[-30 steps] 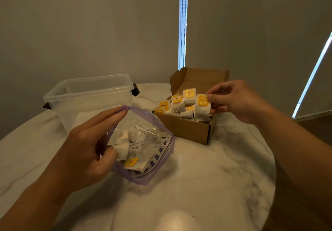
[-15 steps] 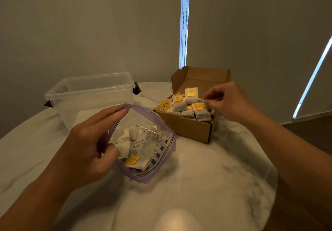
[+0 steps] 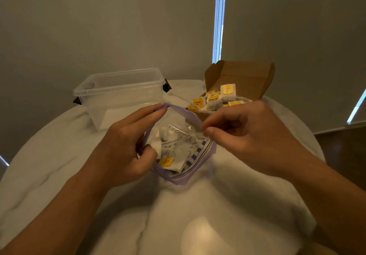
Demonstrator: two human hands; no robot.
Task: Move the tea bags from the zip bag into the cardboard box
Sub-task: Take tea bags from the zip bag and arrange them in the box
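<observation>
Right now the left hand [image 3: 122,151] pinches the zip bag [image 3: 184,151] mid-frame, the empty right hand [image 3: 243,133] curls at its rim, and loose tea bags [image 3: 172,161] might spill if it tips.

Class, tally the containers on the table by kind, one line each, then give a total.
Zip bag: 1
Cardboard box: 1
Clear plastic tub: 1
Total: 3
</observation>
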